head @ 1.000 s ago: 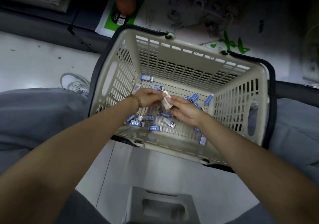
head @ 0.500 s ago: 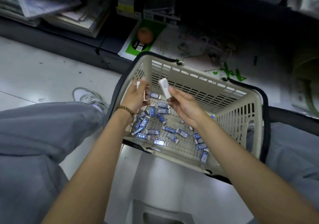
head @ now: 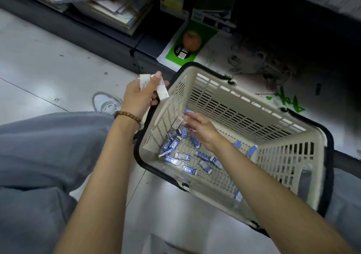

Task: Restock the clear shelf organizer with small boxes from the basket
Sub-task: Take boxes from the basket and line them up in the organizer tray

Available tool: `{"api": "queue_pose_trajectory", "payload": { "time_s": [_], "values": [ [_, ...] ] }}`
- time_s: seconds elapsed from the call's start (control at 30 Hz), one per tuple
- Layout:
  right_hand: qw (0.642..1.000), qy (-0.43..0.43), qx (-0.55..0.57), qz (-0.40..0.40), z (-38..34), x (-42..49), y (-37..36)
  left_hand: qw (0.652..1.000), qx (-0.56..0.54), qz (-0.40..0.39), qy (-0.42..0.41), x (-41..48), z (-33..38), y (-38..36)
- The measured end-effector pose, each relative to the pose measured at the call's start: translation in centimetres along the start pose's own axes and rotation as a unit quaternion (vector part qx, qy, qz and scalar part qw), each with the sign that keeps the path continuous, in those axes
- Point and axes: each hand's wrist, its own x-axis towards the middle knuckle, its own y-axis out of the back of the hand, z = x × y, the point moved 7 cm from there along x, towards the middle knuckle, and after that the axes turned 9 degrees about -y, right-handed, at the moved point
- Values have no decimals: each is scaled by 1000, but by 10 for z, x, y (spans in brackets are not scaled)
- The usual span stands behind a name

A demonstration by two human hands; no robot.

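Observation:
A beige plastic basket (head: 277,136) with black handles sits on the floor between my knees. Several small blue-and-white boxes (head: 176,152) lie scattered on its slatted bottom. My left hand (head: 139,95), with a bead bracelet at the wrist, is raised outside the basket's left rim and grips a few white small boxes (head: 162,90). My right hand (head: 201,129) is down inside the basket with fingers spread over the loose boxes at the left corner, holding nothing. The clear shelf organizer is not in view.
A dark low shelf (head: 109,38) runs along the back, stacked with magazines (head: 109,9). A green sheet with an orange fruit (head: 191,40) lies beyond the basket. My grey trouser leg (head: 39,156) and a shoe (head: 106,103) fill the left. A grey stool edge (head: 166,246) shows below.
The right hand passed its white box to the left hand and dropped back into the basket. The left hand rose out to the left with the boxes. The view tilted up and left.

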Motion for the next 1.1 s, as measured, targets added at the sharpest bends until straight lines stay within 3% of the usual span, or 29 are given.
{"api": "queue_pose_trajectory", "payload": {
  "time_s": [0.07, 0.13, 0.3, 0.47, 0.57, 0.73, 0.9, 1.0, 1.1],
  "values": [
    [987, -37, -144, 68, 21, 26, 12, 999, -16, 25, 24, 7, -9, 5],
    [973, -41, -208, 95, 34, 50, 13, 998, -19, 43, 42, 11, -18, 5],
    [957, -4, -267, 117, 41, 97, -2, 996, -32, 60, 57, 24, -27, 3],
    [924, 59, -319, 203, 40, 112, 1, 993, -65, 68, 77, 33, -35, 0],
    [919, 91, -308, 227, 40, 107, 2, 993, -63, 68, 78, 37, -37, -1],
    [960, 57, -163, 220, 47, 90, 11, 996, -18, 61, 61, 38, -29, -1],
    [976, 76, -57, 194, 13, 41, 49, 988, -123, 57, 70, 28, -3, -19],
    [984, 99, -36, 140, -31, -6, 67, 986, -144, -11, 82, 12, 22, -53],
    [982, 127, -84, 114, -77, -67, 86, 985, -120, -116, 46, -3, 60, -98]
  ]
}}
